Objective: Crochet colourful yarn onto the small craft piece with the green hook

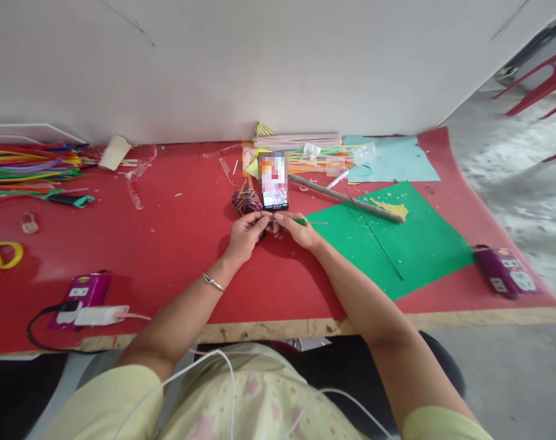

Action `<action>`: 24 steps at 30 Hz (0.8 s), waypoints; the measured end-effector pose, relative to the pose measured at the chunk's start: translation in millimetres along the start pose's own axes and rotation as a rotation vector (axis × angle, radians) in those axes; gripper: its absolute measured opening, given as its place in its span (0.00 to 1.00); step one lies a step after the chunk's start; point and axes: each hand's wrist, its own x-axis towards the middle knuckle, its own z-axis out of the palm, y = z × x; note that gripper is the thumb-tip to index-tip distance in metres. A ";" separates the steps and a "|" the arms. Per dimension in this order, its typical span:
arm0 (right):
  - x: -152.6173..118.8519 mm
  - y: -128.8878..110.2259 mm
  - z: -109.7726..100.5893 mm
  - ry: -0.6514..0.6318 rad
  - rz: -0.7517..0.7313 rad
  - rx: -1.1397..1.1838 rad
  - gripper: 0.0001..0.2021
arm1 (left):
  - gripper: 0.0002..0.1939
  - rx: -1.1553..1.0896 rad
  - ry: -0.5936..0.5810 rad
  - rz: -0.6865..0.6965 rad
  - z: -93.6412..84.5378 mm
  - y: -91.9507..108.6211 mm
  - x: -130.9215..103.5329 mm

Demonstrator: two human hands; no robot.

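Knocking the black phone [276, 206] is the main risk: both hands sit just below it. Round multicoloured yarn ball [245, 200] lies beside it on the red surface [186, 244]; a tug on a strand could roll it or snag. Right hand [304, 233]: nearly closed, gripping a slim green-handled tool [300, 221], which could slip if the pinch loosens. Left hand [247, 234]: narrow pinch, fingertips close to the right's; can't tell what's between them, too small.
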 end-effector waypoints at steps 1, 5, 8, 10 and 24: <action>0.3 1.8 0.5 0.022 -0.006 0.019 0.31 | 0.25 -0.019 0.021 -0.018 -1.0 0.4 0.7; 3.0 10.5 0.6 0.087 -0.011 0.087 0.30 | 0.28 -0.123 0.036 -0.072 -3.9 0.1 4.4; 5.2 16.8 -0.9 0.099 -0.009 0.104 0.30 | 0.28 -0.194 0.039 -0.070 -4.1 -0.2 6.5; 6.2 19.9 -2.0 0.114 -0.005 0.110 0.30 | 0.28 -0.219 0.049 -0.069 -4.0 0.3 6.9; 7.7 23.7 -2.1 0.118 0.007 0.115 0.30 | 0.20 -0.257 0.095 -0.082 -2.7 0.2 7.8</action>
